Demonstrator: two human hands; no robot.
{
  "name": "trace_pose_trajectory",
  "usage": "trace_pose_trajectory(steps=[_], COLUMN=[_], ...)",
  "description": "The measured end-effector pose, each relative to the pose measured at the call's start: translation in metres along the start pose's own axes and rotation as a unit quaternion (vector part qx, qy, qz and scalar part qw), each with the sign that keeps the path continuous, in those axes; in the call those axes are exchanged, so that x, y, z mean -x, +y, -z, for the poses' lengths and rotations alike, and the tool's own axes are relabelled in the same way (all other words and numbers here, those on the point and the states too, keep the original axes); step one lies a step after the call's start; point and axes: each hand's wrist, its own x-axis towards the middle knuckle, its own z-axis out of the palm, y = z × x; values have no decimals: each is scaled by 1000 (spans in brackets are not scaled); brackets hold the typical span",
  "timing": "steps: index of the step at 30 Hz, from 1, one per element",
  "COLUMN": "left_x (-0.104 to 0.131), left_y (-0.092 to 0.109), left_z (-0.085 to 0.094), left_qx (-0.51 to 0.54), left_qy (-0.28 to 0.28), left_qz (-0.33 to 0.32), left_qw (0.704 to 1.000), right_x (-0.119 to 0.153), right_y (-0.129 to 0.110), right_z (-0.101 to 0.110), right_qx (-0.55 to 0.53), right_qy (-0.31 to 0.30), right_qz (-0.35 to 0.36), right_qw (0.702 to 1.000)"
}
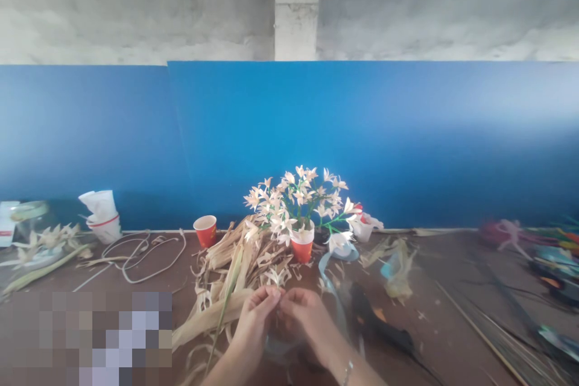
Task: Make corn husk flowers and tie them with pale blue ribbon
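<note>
My left hand [259, 312] pinches the base of a small white artificial flower [277, 278], whose pale petals point up and away from me. Touching or nearly touching those fingertips, my right hand [302, 313] is also closed in a pinch. What its fingers hold is hidden. Just beyond both hands, a red paper cup [301, 251] carries a full bunch of similar white flowers [296, 196] on green stems. Dry husk strips [230, 253] lie in a heap to the left of the cup.
A second red cup [206, 233] stands behind the heap, near a white cord [145, 259]. On the right lie a dark tool with a cable [384, 322], light blue ribbon [330, 265] and thin sticks [484, 338]. The blue partition [289, 114] closes off the table's back.
</note>
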Motion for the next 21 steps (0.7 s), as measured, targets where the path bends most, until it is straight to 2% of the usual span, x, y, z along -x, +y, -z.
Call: trace_pose_trajectory(steps=[7, 13, 21], left_x=[1, -3, -2], left_y=[0, 10, 12], left_z=[0, 7, 6], left_qx=[10, 8, -5], left_qy=[0, 65, 36], left_qz=[7, -22, -14], left_qw=[1000, 998, 999], right_x=[3, 3, -1], right_y=[-5, 1, 11], right_z=[-3, 1, 1], right_qx=[40, 90, 82], right_qy=[19, -18, -32], right_qz=[10, -24, 7], right_qw=[999, 996, 996])
